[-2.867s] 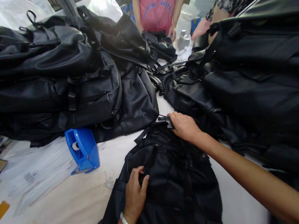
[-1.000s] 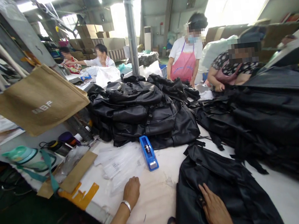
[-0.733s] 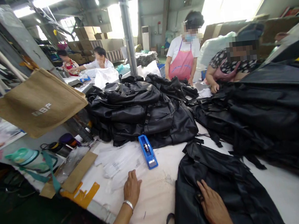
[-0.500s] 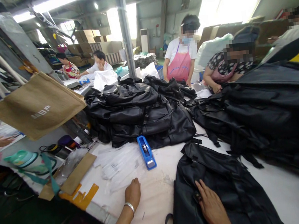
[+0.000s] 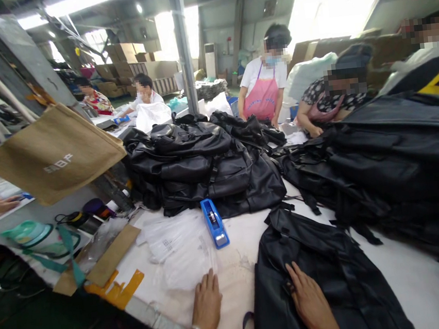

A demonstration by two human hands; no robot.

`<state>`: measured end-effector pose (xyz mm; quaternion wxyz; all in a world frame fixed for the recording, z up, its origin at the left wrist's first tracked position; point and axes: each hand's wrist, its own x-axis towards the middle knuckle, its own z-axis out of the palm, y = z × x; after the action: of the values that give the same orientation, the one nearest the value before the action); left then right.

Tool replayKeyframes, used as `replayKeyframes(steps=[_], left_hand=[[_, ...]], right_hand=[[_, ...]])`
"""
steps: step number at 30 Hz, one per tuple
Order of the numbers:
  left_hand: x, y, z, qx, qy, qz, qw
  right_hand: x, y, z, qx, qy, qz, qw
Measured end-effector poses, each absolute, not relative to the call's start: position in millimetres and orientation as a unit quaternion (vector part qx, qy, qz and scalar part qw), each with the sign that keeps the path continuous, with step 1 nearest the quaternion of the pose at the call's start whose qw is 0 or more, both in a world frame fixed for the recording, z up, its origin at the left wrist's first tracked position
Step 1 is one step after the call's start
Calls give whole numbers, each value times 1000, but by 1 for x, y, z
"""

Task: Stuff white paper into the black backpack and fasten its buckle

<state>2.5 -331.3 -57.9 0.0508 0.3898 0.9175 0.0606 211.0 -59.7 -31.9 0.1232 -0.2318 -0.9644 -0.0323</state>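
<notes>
Grips spread, the right hand (image 5: 311,303) lies on a bag (image 5: 324,247), seemingly steadying it; beside it, the left hand (image 5: 207,304) borders plastic (image 5: 188,260).

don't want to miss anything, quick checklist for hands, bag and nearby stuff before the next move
1. Right hand on the black bag: ok, resting on its upper face.
2. Left hand off the black bag: ok, to its left.
3. Left hand touching the plastic bags: cannot tell, fingertips are at their near edge.
4. Blue tape dispenser apart from the black bag: ok, tabletop shows between.
5. Black bag fully closed: cannot tell, dark fabric hides detail.
</notes>
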Motion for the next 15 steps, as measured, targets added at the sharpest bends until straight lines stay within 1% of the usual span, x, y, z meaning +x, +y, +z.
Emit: replayKeyframes(steps=[4, 7, 9, 12, 15], left_hand=[[29, -338, -61, 435, 895, 90, 39], [23, -336, -46, 392, 912, 119, 28], [14, -333, -35, 387, 907, 160, 43], [2, -328, -23, 394, 867, 286, 104], [-11, -316, -15, 275, 839, 437, 169]], right_hand=[[210, -61, -29, -235, -964, -36, 116], [210, -63, -25, -239, -964, -38, 105], [209, -64, -25, -242, -964, -40, 98], [208, -65, -27, -250, -964, -31, 80], [206, -60, -23, -262, -964, 15, 42]])
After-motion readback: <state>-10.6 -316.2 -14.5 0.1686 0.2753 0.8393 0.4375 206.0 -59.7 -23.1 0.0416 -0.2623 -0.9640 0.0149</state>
